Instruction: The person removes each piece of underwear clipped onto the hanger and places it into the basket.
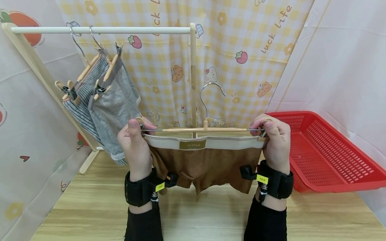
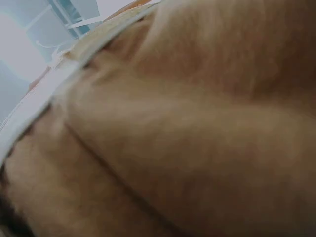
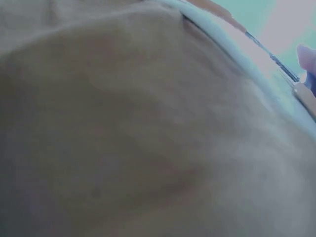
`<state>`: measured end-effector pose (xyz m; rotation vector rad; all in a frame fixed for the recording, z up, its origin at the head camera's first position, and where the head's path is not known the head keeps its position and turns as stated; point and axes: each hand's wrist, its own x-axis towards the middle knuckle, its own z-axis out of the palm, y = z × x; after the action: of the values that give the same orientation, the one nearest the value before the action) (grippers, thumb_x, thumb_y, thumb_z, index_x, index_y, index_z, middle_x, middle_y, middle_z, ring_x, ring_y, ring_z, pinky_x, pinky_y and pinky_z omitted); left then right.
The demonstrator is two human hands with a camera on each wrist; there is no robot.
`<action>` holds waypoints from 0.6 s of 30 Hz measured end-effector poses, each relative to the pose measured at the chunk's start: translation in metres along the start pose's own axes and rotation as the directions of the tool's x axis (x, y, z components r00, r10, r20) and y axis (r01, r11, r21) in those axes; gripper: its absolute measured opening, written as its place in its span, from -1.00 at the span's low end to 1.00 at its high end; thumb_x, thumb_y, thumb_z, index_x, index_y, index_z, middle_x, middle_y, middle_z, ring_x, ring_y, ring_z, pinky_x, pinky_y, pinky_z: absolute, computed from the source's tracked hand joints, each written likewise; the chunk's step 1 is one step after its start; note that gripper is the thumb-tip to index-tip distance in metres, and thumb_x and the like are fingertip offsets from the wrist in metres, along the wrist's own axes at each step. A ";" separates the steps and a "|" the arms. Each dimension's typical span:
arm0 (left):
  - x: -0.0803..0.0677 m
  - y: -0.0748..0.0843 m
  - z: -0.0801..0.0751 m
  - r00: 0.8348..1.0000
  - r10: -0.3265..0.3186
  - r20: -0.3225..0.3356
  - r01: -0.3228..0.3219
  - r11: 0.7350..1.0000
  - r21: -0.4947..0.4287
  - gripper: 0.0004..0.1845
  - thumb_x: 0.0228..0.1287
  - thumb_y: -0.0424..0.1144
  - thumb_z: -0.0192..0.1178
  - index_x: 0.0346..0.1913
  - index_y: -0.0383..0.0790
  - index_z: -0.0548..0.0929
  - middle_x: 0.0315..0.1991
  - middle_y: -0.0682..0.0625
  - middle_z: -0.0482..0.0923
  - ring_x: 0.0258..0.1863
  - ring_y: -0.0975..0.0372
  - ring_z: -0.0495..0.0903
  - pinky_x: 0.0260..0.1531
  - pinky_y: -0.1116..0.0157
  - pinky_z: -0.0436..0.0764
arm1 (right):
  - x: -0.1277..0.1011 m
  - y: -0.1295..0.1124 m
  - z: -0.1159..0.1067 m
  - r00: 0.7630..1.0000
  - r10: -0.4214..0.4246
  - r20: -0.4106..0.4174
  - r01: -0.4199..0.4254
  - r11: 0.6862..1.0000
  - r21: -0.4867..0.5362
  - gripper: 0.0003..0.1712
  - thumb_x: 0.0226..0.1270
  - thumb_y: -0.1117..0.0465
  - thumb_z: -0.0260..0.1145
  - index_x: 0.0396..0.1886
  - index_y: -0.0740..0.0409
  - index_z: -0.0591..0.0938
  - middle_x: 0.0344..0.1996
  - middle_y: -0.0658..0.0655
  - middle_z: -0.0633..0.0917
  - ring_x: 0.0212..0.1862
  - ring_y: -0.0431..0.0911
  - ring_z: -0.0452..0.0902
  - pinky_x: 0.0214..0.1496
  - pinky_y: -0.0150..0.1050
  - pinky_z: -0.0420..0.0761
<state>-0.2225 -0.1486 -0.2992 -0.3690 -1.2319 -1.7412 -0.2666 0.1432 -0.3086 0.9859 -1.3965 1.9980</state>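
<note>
A clip hanger with a metal hook is held level in front of me. From it hang brown boxer briefs, their white waistband facing me with a "COTTON" label at the middle. My left hand grips the clip at the hanger's left end, thumb up, beside the waistband's corner. At the opposite end my right hand pinches the other clip between thumb and curled fingers. Brown cloth of the briefs fills most of the left wrist view, hiding the left hand. In the right wrist view, fingertips show at the hanger's end.
A wooden clothes rack stands at the back left. Grey shorts and striped shorts hang on it from clip hangers. A red plastic basket sits on the wooden table at right. A checked curtain hangs behind.
</note>
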 end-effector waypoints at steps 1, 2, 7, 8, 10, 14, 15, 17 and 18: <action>0.000 0.000 0.000 1.000 0.006 -0.005 -0.006 1.000 0.004 -0.24 0.20 0.31 0.26 -0.74 -0.38 0.49 -0.72 -0.09 0.44 -0.68 0.18 0.36 -0.52 0.29 0.37 | 0.000 0.000 0.000 1.000 -0.003 0.003 0.003 1.000 0.013 -0.52 0.48 0.16 0.17 -0.52 0.51 0.62 -0.57 0.19 0.59 -0.47 -0.04 0.42 -0.45 -0.30 0.38; 0.000 0.000 0.000 1.000 0.012 -0.007 -0.012 1.000 0.009 -0.24 0.20 0.31 0.26 -0.75 -0.37 0.48 -0.73 -0.10 0.44 -0.69 0.18 0.36 -0.54 0.29 0.37 | 0.000 0.001 0.000 1.000 -0.006 0.006 0.006 1.000 0.026 -0.53 0.47 0.17 0.18 -0.52 0.51 0.61 -0.58 0.18 0.59 -0.49 -0.05 0.42 -0.47 -0.31 0.37; -0.002 -0.001 0.000 1.000 0.028 -0.011 -0.028 0.999 0.038 -0.25 0.20 0.33 0.25 -0.79 -0.30 0.48 -0.77 -0.08 0.42 -0.73 0.20 0.36 -0.59 0.31 0.38 | 0.001 0.001 -0.002 1.000 -0.020 0.020 0.018 0.997 0.069 -0.55 0.46 0.19 0.22 -0.52 0.51 0.62 -0.58 0.16 0.60 -0.49 -0.08 0.42 -0.52 -0.35 0.34; -0.002 -0.002 0.000 1.000 0.028 -0.010 -0.027 0.999 0.043 -0.25 0.20 0.33 0.24 -0.79 -0.29 0.48 -0.77 -0.08 0.42 -0.73 0.20 0.36 -0.59 0.31 0.37 | 0.001 0.001 -0.002 1.000 -0.021 0.023 0.020 0.997 0.072 -0.55 0.46 0.18 0.23 -0.52 0.51 0.62 -0.58 0.15 0.60 -0.48 -0.08 0.42 -0.52 -0.35 0.34; -0.002 -0.002 -0.001 1.000 0.027 -0.011 -0.026 0.998 0.051 -0.25 0.21 0.33 0.24 -0.78 -0.30 0.49 -0.76 -0.07 0.43 -0.73 0.21 0.37 -0.59 0.32 0.37 | 0.001 0.001 -0.002 0.999 -0.021 0.028 0.019 0.997 0.079 -0.54 0.45 0.17 0.24 -0.52 0.51 0.62 -0.58 0.15 0.60 -0.48 -0.08 0.41 -0.52 -0.36 0.34; -0.002 -0.002 -0.001 1.000 0.022 -0.014 -0.022 0.999 0.047 -0.24 0.21 0.33 0.23 -0.78 -0.32 0.49 -0.76 -0.09 0.43 -0.72 0.19 0.37 -0.58 0.31 0.39 | 0.001 0.001 -0.002 0.999 -0.017 0.030 0.014 0.996 0.086 -0.54 0.45 0.17 0.24 -0.51 0.51 0.61 -0.59 0.15 0.59 -0.50 -0.08 0.39 -0.52 -0.36 0.32; -0.002 -0.002 -0.001 1.000 0.021 -0.015 -0.021 0.999 0.043 -0.24 0.21 0.32 0.24 -0.78 -0.32 0.49 -0.76 -0.09 0.43 -0.72 0.18 0.36 -0.57 0.31 0.39 | 0.001 0.001 -0.002 0.999 -0.018 0.031 0.015 0.996 0.087 -0.54 0.45 0.17 0.24 -0.51 0.51 0.61 -0.59 0.15 0.59 -0.50 -0.08 0.39 -0.52 -0.35 0.31; -0.002 -0.003 0.000 1.000 0.020 -0.016 -0.020 0.999 0.035 -0.24 0.22 0.32 0.24 -0.78 -0.33 0.49 -0.76 -0.08 0.43 -0.72 0.18 0.36 -0.57 0.32 0.39 | 0.001 0.001 -0.002 0.999 -0.019 0.030 0.017 0.996 0.088 -0.54 0.45 0.17 0.24 -0.51 0.51 0.61 -0.59 0.15 0.58 -0.50 -0.08 0.39 -0.52 -0.34 0.30; -0.002 -0.003 0.000 1.000 0.021 -0.017 -0.020 0.999 0.031 -0.24 0.22 0.32 0.24 -0.78 -0.33 0.48 -0.76 -0.08 0.43 -0.72 0.19 0.36 -0.58 0.32 0.39 | 0.001 0.001 -0.002 0.999 -0.021 0.031 0.018 0.996 0.090 -0.54 0.45 0.17 0.24 -0.51 0.51 0.61 -0.59 0.15 0.59 -0.49 -0.08 0.39 -0.52 -0.34 0.30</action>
<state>-0.2237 -0.1477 -0.3020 -0.3466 -1.2370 -1.7031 -0.2685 0.1446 -0.3085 1.0702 -1.3184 2.0547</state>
